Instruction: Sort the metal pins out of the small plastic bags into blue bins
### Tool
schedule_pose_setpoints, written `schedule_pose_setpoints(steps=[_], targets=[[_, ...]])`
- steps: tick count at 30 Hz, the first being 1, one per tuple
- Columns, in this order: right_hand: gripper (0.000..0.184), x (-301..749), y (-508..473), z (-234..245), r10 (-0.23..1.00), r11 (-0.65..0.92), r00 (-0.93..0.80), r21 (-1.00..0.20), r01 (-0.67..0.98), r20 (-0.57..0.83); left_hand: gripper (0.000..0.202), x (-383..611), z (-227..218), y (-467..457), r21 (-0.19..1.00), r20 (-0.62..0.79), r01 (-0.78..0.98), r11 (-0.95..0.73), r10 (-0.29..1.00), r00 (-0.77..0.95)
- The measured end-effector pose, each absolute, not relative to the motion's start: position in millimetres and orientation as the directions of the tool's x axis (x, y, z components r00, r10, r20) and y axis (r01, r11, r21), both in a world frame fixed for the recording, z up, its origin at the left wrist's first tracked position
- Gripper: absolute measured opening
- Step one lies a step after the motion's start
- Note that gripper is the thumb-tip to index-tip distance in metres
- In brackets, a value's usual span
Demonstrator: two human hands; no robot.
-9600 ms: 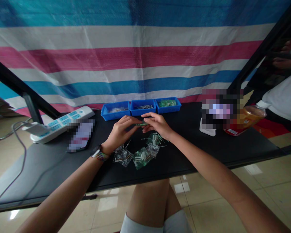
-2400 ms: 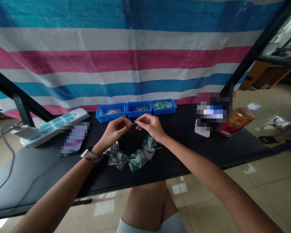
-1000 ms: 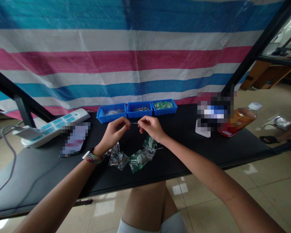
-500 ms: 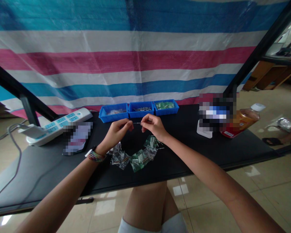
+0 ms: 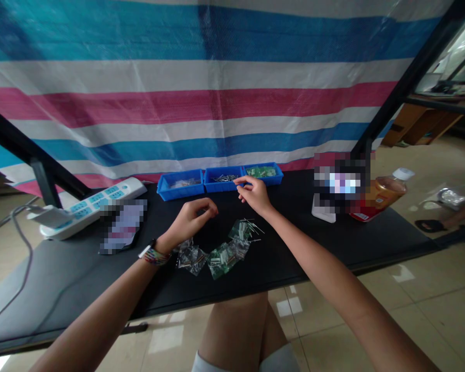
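My right hand [image 5: 251, 195] reaches to the near right corner of the middle blue bin [image 5: 217, 185], which holds thin metal pins. Its thumb and forefinger are pinched; what they hold is too small to see. Hovering over the black table [image 5: 333, 237], my left hand [image 5: 194, 217] is curled with thumb against fingertips. Its contents do not show. Small clear bags of parts [image 5: 217, 254] lie in an arc below both hands, with loose pins [image 5: 252, 225] beside them.
A left blue bin [image 5: 180, 187] and a right blue bin [image 5: 264, 173] with green parts flank the middle one. A white power strip [image 5: 93, 204] and a blurred flat object [image 5: 122, 227] lie left. A white stand [image 5: 322, 211] and an orange bottle [image 5: 387, 191] sit right. A striped tarp hangs behind.
Both hands held a thin pin between them. They have parted: the right hand moved forward to the middle bin, and the left hand dropped slightly toward the table.
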State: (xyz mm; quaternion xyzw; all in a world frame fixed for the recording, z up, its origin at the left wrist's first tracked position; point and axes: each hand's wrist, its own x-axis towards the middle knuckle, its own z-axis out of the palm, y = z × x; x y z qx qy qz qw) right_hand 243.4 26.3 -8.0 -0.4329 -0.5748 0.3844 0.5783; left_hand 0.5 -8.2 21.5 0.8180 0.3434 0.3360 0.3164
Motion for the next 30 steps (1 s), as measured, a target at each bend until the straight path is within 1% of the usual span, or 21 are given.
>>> schedule_pose_setpoints(steps=[2, 4, 7, 10, 12, 16, 22, 23, 26, 27, 28, 30], targets=[[0.014, 245, 20, -6, 0.932, 0.359, -0.111, -0.917, 0.175, 0.344, 0.028, 1, 23, -10, 0.732, 0.324, 0.362, -0.577, 0.763, 0.56], [0.01, 246, 13, -2, 0.89, 0.431, -0.297, -0.852, 0.298, 0.346, 0.026, 2, 24, -11, 0.724, 0.316, 0.373, -0.58, 0.76, 0.568], [0.016, 253, 5, 5, 0.797, 0.544, -0.528, -0.729, 0.416, 0.294, 0.026, 2, 24, -11, 0.72, 0.312, 0.376, -0.584, 0.755, 0.577], [0.02, 261, 0, 9, 0.735, 0.579, -0.652, -0.672, 0.462, 0.186, 0.026, 2, 24, -11, 0.713, 0.316, 0.374, -0.594, 0.747, 0.585], [0.021, 264, -1, 10, 0.724, 0.576, -0.674, -0.664, 0.477, 0.145, 0.026, 2, 23, -11, 0.708, 0.315, 0.378, -0.597, 0.745, 0.587], [0.014, 264, -1, 7, 0.717, 0.567, -0.683, -0.685, 0.458, 0.138, 0.026, 0, 22, -10, 0.701, 0.316, 0.385, -0.6, 0.746, 0.587], [0.009, 261, -1, 4, 0.782, 0.531, -0.598, -0.692, 0.489, 0.178, 0.024, -1, 19, -7, 0.691, 0.324, 0.396, -0.605, 0.749, 0.578], [0.01, 263, -1, 4, 0.786, 0.528, -0.593, -0.689, 0.497, 0.175, 0.024, -1, 18, -7, 0.688, 0.326, 0.396, -0.608, 0.747, 0.579], [0.03, 266, -1, 6, 0.768, 0.537, -0.627, -0.666, 0.518, 0.132, 0.023, -2, 17, -6, 0.683, 0.329, 0.396, -0.614, 0.742, 0.584], [0.033, 267, -1, 7, 0.763, 0.542, -0.635, -0.655, 0.526, 0.121, 0.023, -2, 18, -6, 0.682, 0.328, 0.396, -0.615, 0.742, 0.585], [0.033, 267, -2, 7, 0.763, 0.546, -0.636, -0.646, 0.534, 0.119, 0.023, -2, 18, -7, 0.682, 0.327, 0.398, -0.614, 0.742, 0.585], [0.026, 265, -3, 5, 0.78, 0.544, -0.611, -0.633, 0.55, 0.138, 0.023, -1, 19, -7, 0.679, 0.322, 0.405, -0.612, 0.745, 0.584]])
